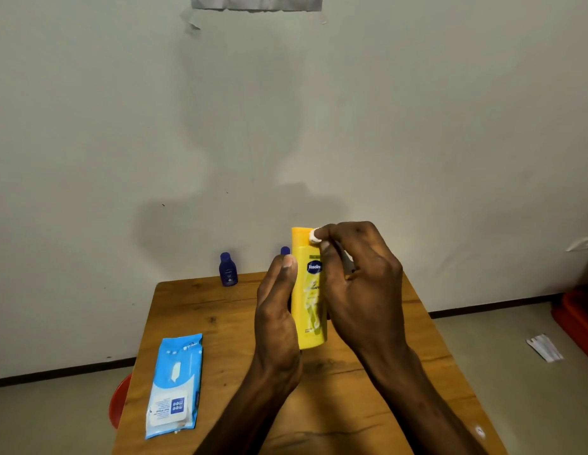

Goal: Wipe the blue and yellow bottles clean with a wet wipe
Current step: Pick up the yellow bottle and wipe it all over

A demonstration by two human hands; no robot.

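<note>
A yellow Vaseline bottle (310, 300) stands upright above the middle of the wooden table (200, 310), held by my left hand (277, 310) along its left side. My right hand (358, 277) is at its right side, pinching a small white wet wipe (315, 237) against the yellow cap. One small blue bottle (228, 269) stands at the table's far edge. The cap of a second blue bottle (285, 250) shows just behind my left thumb; the rest of it is hidden.
A light-blue wet-wipe pack (174, 385) lies flat at the table's front left. A red stool (118, 402) sticks out under the left edge. A red object (578, 320) and a scrap of paper (545, 348) lie on the floor at right. The wall stands close behind.
</note>
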